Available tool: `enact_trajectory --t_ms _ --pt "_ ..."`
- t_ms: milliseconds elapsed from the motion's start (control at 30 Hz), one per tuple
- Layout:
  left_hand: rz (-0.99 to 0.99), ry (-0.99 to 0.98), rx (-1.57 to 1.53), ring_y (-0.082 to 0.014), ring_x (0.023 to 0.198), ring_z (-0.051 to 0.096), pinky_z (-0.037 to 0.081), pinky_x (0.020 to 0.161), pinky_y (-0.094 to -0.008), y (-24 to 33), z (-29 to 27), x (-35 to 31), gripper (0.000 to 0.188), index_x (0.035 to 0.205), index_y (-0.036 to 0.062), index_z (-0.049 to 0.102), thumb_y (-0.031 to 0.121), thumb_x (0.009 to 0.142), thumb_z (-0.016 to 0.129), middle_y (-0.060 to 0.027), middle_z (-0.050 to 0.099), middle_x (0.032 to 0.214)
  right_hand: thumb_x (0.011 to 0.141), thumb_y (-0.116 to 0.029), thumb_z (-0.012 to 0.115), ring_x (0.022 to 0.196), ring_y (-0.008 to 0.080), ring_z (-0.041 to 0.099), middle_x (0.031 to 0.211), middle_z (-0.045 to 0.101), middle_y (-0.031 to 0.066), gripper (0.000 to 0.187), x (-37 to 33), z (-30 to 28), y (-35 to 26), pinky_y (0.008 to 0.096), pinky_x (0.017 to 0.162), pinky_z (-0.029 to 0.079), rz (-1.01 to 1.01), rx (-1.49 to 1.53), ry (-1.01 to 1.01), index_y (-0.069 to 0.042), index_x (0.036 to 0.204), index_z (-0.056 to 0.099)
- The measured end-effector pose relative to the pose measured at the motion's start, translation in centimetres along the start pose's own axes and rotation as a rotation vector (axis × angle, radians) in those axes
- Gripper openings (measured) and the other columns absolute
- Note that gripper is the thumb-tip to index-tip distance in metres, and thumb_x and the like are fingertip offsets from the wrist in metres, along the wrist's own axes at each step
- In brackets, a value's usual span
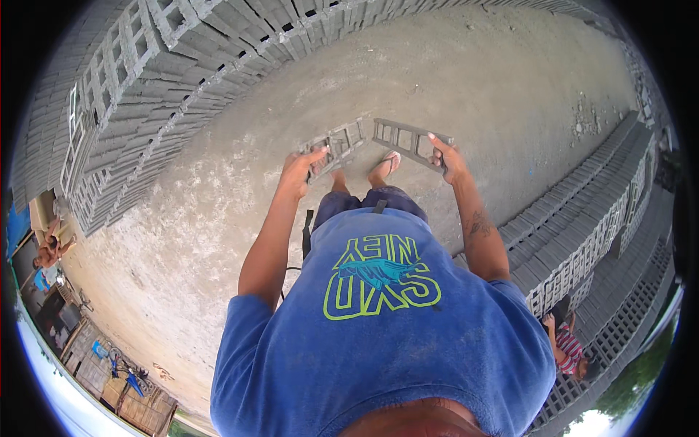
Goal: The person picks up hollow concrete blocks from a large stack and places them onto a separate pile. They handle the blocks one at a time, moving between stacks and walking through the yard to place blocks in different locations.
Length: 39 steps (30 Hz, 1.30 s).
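Pale, dusty ground [466, 65] spreads beneath and all around both grips. Well off to the left of the left grip, and beyond it, rises a tall stack of grey blocks [171, 102], packed tightly in many layers, hollow ends showing on its near side. To the right of the right grip, well apart from it, run long, lower rows of grey blocks [575, 197]. Next to those rows, far to the right of and closer in than the right grip, is a co-worker in a striped shirt [570, 349]. A blue bicycle [133, 380] is far off to the left of the left grip and also closer in; it is small and hard to make out. The person's blue T-shirt [378, 320], with yellow-green lettering, lies back from both grips, and dark shorts [371, 202] show between the two forearms.

The left grip [296, 172] is closed around the outer end of one hollow grey block [331, 146], thumb laid over it. The right grip [452, 163] is closed around the outer end of another hollow grey block [413, 142], thumb on its upper edge. The two blocks slant inward from the grips, their inner ends near each other with a narrow gap between. Between the grips, nearer the right one, a sandal [393, 162] shows on one foot.
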<state>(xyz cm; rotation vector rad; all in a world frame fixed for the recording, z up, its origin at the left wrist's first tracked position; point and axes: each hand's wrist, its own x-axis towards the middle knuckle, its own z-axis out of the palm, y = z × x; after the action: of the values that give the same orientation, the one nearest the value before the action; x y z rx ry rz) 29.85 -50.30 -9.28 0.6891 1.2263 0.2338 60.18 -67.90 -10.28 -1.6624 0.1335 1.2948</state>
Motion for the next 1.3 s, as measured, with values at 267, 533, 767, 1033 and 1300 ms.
enact_trajectory --t_ms 267,533,767,1033,1300 --pt "0.265 0.612 -0.649 -0.0112 0.049 0.042 0.046 0.078 -0.0322 -2.3 -29.3 -14.0 0.032 0.072 0.0115 0.046 0.035 0.087 0.06 0.0022 0.043 0.056 0.082 -0.035 0.066 0.041 0.0111 0.038 0.051 0.041 0.0002 0.038 0.9 -7.8 -0.2 0.0301 0.056 0.049 -0.023 -0.134 0.27 -0.01 0.062 0.046" --pt "0.379 1.141 -0.285 -0.0098 0.042 0.037 0.031 0.04 -0.0233 3.6 -42.4 -15.6 0.027 0.06 0.0082 0.047 0.008 0.071 0.071 0.0006 0.042 0.052 0.081 -0.014 0.059 0.046 0.0117 0.041 0.06 0.044 0.0016 0.016 6.1 -1.1 -0.3 0.0278 0.04 0.035 -0.132 0.057 0.783 -0.006 0.072 0.049" --pt "0.611 0.776 0.4 -0.0247 0.052 0.053 0.041 0.053 -0.039 -6.7 -10.5 -1.2 0.023 0.056 -0.0044 0.046 0.005 0.061 0.066 -0.0179 0.053 0.055 0.079 -0.013 0.06 0.045 0.0134 0.042 0.057 0.044 0.0019 0.014 4.4 20.6 1.8 0.0285 0.042 0.035 -0.037 0.082 0.057 -0.003 0.076 0.05" --pt "0.356 0.319 -0.263 -0.0071 0.051 0.049 0.037 0.046 -0.0227 -4.4 -12.7 -3.8 0.016 0.066 0.0064 0.052 -0.002 0.071 0.064 -0.0028 0.054 0.061 0.08 -0.019 0.066 0.05 0.0104 0.047 0.058 0.049 -0.0007 0.018 1.9 6.8 -7.5 0.0264 0.049 0.041 -0.085 -0.362 -0.033 -0.003 0.085 0.059" --pt "0.372 0.663 -0.95 -0.0075 0.047 0.04 0.037 0.044 -0.0192 -0.7 -34.4 -8.8 0.018 0.075 0.0069 0.047 0.005 0.081 0.064 0.0012 0.043 0.058 0.079 -0.025 0.069 0.051 0.0126 0.049 0.065 0.056 0.0052 0.03 1.0 -6.0 -9.5 0.0279 0.048 0.042 -0.167 -0.309 0.472 0.002 0.087 0.059"
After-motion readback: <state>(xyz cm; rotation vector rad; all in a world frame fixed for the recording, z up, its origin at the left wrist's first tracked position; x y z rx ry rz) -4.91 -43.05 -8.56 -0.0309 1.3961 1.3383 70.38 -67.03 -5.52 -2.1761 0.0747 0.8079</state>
